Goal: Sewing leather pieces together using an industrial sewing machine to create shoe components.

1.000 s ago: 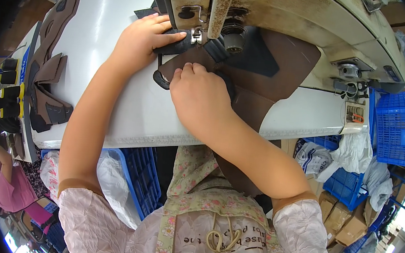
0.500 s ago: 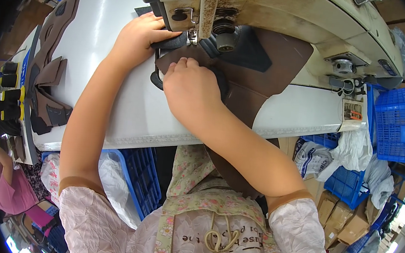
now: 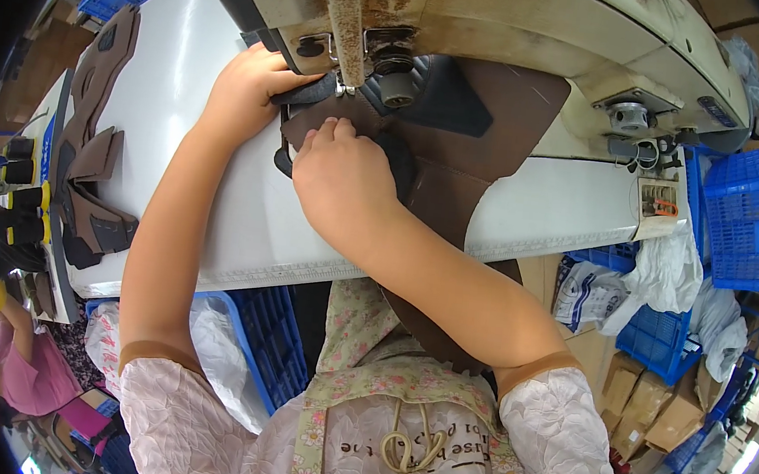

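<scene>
A sewing machine [image 3: 476, 25] with a worn, stained cream body reaches over the white table from the top right. Beneath its presser foot [image 3: 346, 90] lies a brown leather-like panel [image 3: 502, 130] with black padded parts [image 3: 440, 105]. My left hand [image 3: 252, 89] is left of the foot, its thumb along a black padded edge [image 3: 307, 91] and its fingertips partly hidden by the machine head. My right hand [image 3: 345, 169] lies just in front of the foot, fingers bunched and pressed on the brown piece. Part of the panel hangs over the table's front edge.
Stacked brown and black cut pieces [image 3: 97, 152] lie on the table's left side. Thread cones [image 3: 24, 181] stand at the far left, where another person in pink [image 3: 36, 377] sits. Blue crates [image 3: 742, 220], white bags [image 3: 662, 276] and cardboard boxes [image 3: 649, 404] are at the right.
The view has shifted slightly, so the machine sits a little further left and lower. Both hands stay beside the presser foot on the panel, with little movement against it.
</scene>
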Demonstrator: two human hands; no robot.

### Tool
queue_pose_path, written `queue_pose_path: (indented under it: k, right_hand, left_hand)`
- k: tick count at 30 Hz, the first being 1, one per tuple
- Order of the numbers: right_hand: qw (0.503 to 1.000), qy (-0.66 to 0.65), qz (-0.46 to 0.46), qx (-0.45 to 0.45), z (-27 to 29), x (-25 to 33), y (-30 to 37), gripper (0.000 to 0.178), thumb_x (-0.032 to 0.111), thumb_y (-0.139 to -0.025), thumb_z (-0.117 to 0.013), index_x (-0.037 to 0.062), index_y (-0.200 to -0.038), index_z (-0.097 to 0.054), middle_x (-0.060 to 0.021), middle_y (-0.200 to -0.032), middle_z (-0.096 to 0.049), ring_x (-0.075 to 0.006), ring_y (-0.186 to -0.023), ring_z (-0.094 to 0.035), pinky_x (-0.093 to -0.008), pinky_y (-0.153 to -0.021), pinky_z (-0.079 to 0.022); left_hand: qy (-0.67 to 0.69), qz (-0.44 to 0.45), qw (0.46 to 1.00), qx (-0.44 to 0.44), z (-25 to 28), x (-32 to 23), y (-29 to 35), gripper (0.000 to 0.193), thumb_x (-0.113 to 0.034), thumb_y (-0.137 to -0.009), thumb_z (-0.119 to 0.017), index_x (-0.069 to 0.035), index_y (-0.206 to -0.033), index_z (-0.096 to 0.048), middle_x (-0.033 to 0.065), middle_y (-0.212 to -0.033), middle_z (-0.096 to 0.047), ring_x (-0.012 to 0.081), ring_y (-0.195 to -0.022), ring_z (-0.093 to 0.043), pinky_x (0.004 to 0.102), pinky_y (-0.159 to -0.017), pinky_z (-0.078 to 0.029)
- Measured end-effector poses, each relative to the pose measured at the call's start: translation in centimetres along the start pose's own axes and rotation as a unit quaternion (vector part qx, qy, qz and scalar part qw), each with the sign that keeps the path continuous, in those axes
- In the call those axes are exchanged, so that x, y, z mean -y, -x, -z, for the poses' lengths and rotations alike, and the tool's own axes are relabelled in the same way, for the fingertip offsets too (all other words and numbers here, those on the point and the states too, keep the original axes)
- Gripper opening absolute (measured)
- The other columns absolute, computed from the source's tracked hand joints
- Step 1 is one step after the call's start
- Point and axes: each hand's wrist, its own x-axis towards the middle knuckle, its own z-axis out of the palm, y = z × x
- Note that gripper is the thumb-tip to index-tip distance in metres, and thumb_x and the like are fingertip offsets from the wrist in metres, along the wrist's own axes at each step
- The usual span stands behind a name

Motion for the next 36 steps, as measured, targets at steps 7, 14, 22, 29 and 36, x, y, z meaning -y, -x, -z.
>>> queue_pose_path:
  k: [7, 14, 22, 29, 36]
  right_hand:
    - [0.958, -0.281, 0.051, 0.034, 2.6, 4.1, 7.0, 0.041, 0.013, -0.087, -0.049, -0.0056, -0.122, -0.056, -0.0225, -0.138, -0.049, -0.0351, -0.126, -0.050, -0.0402, -0.098, -0.047]
    - [0.396, -0.680, -0.560, 0.262, 3.9, 0.8, 29.1, 0.049, 0.028, -0.096, -0.058, 0.0033, -0.137, -0.046, -0.0130, -0.142, -0.048, -0.0308, -0.135, -0.040, -0.0403, -0.106, -0.039]
    - [0.750, -0.580, -0.288, -0.135, 9.7, -1.0, 22.4, 0.099, 0.029, -0.084, -0.073, 0.0068, -0.153, -0.005, -0.0305, -0.148, -0.022, -0.0406, -0.139, -0.027, -0.0543, -0.110, -0.027]
    - [0.950, -0.224, -0.218, -0.010, 5.6, -1.6, 11.9, 0.089, 0.028, -0.061, -0.075, 0.0205, -0.144, -0.045, -0.0232, -0.155, -0.023, -0.0485, -0.138, -0.025, -0.0663, -0.106, -0.022]
    - [0.950, -0.294, -0.068, 0.086, 7.1, -10.7, 10.1, 0.079, 0.018, -0.058, -0.070, 0.0198, -0.135, -0.057, -0.0157, -0.152, -0.035, -0.0403, -0.141, -0.027, -0.0518, -0.113, -0.026]
  left_hand:
    - [0.018, -0.013, 1.000, -0.004, -0.7, 1.0, 0.3, 0.053, 0.011, -0.063, -0.060, -0.014, -0.108, -0.073, 0.0053, -0.108, -0.070, 0.0296, -0.103, -0.061, 0.0378, -0.086, -0.048]
    - [-0.014, -0.049, 0.998, -0.023, -0.6, 0.5, -1.2, 0.049, 0.008, -0.065, -0.061, -0.014, -0.107, -0.074, 0.0055, -0.105, -0.070, 0.0298, -0.098, -0.061, 0.0370, -0.085, -0.048]
    - [-0.019, -0.046, 0.999, -0.016, -0.8, 0.8, -0.1, 0.047, 0.006, -0.064, -0.063, -0.013, -0.105, -0.074, 0.0062, -0.102, -0.070, 0.0300, -0.097, -0.062, 0.0378, -0.084, -0.048]
    - [-0.040, -0.041, 0.998, 0.016, -0.1, 0.0, -0.4, 0.050, 0.006, -0.064, -0.063, -0.013, -0.108, -0.073, 0.0042, -0.100, -0.069, 0.0272, -0.096, -0.060, 0.0369, -0.085, -0.046]
    - [-0.149, -0.028, 0.986, 0.062, 1.2, -2.2, 1.8, 0.051, 0.000, -0.070, -0.062, -0.012, -0.119, -0.067, 0.0050, -0.107, -0.063, 0.0246, -0.102, -0.058, 0.0372, -0.084, -0.046]
